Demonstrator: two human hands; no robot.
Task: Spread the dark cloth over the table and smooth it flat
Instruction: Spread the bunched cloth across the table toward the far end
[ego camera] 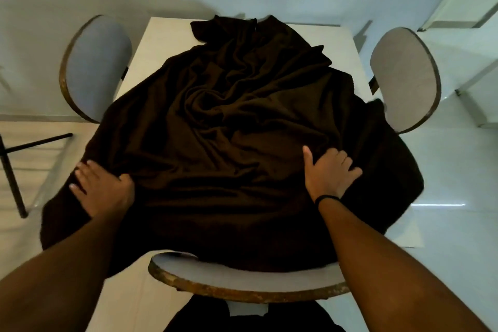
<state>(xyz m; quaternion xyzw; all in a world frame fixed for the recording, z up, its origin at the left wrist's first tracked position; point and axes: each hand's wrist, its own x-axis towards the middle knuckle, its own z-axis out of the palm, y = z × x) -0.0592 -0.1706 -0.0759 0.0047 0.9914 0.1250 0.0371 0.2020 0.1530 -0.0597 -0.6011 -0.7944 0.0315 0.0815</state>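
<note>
My left hand [101,191] lies flat, fingers straight, pressing the dark cloth [229,116]; my right hand [330,174] curls its fingers into a fold; beyond both, the cloth lies rumpled across the table [161,40].

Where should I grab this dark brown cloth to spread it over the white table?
Take the dark brown cloth by its bunched far edge, coming from the far side. The white table's far corners lie bare there, while the near edge already hangs over.

One head-worn camera looks steeply down, close above the table [161,43].
</note>
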